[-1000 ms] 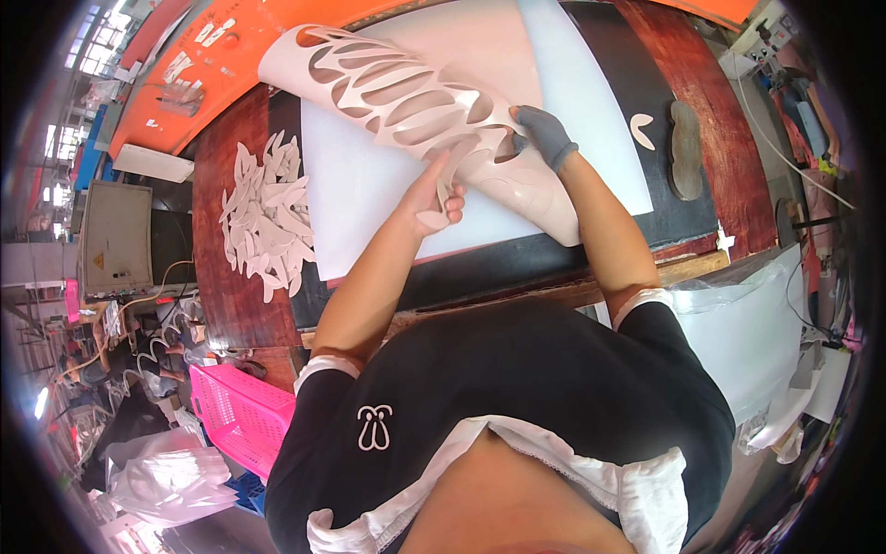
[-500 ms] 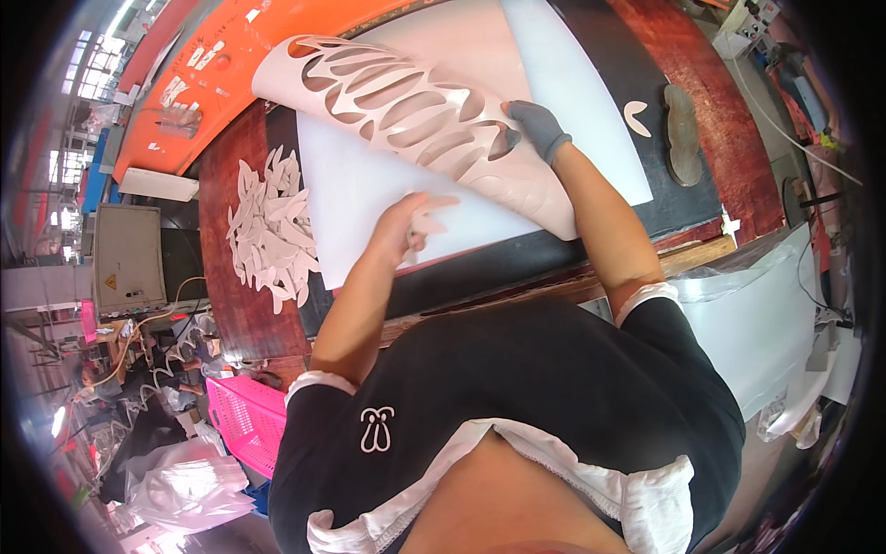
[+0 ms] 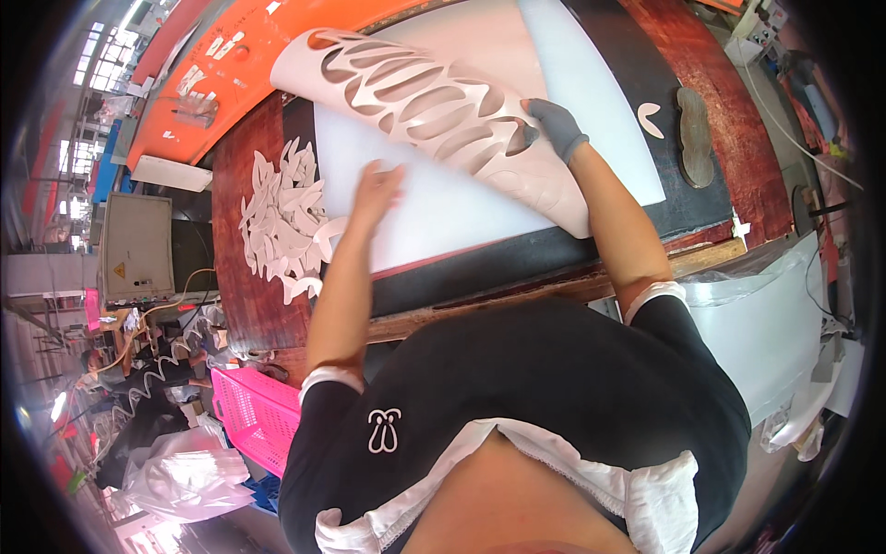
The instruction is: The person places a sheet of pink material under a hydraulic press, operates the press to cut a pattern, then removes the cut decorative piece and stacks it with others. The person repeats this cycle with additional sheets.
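Head view. Right hand (image 3: 554, 127), in a grey glove, at about one o'clock from the frame centre, closed on the edge of a pale cut-out sheet (image 3: 434, 102) full of leaf-shaped holes. Sheet lifted and curled, stretching from the glove toward eleven o'clock, its lower part still lying on the white board (image 3: 443, 212). Left hand (image 3: 377, 185), bare, at about eleven o'clock, open with fingers spread, flat on the board just below the raised sheet and holding nothing. Board resting on a dark bench (image 3: 646, 83). Pile of white cut pieces (image 3: 286, 222) at nine o'clock from the left hand, on the red-brown table (image 3: 249, 305). Single small white piece (image 3: 652, 118) and a dark sole-shaped form (image 3: 694, 138) at three o'clock from the glove. Pink crate (image 3: 257, 415) at seven o'clock, low in the frame.
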The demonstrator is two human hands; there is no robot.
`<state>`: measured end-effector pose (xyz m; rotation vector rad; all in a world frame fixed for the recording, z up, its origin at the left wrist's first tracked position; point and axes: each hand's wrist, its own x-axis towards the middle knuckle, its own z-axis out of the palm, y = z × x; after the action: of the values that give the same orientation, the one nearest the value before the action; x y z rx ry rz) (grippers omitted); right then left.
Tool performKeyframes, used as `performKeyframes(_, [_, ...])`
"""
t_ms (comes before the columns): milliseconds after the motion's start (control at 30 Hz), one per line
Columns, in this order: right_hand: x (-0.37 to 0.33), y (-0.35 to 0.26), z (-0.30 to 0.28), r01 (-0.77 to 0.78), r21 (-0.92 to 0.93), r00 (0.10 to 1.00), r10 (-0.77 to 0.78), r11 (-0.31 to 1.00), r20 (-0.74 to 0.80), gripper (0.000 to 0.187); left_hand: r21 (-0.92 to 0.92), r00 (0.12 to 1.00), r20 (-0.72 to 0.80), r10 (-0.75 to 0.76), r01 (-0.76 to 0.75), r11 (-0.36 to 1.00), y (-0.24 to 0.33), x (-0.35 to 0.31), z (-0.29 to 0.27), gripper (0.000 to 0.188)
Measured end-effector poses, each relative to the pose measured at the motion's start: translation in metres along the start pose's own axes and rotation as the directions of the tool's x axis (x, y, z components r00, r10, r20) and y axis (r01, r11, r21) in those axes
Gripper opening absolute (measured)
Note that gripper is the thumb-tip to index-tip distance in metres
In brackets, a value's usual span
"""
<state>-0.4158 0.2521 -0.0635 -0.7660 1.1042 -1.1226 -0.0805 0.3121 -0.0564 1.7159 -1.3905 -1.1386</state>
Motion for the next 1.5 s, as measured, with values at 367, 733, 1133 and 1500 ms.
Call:
performKeyframes(367, [-0.013,-0.066,0.0,0.101,0.117,0.991,-0.111,0.988,0.076,0.019,-0.52,0.969,0.182,-0.165,0.237,0.821,0.063,0.062,0.085,0.07])
performKeyframes(733, [0.031,-0.01,-0.046,0.09,-0.086,0.995,-0.094,0.992,-0.046,0.023,-0.19,0.998,0.001,-0.065,0.064,0.98,0.055,0.025,0.085,0.047])
performKeyframes(1133, [0.015,-0.002,-0.03,0.034,-0.084,0.998,-0.029,0.996,0.061,0.028,-0.591,0.909,0.414,-0.054,0.314,0.743,0.07,-0.054,0.093,0.028])
performKeyframes(1500, [-0.135,-0.023,0.001,0.013,-0.358,0.985,0.05,0.934,0.167,0.027,-0.462,0.88,0.474,0.02,0.229,0.857,0.067,-0.045,0.105,0.025])
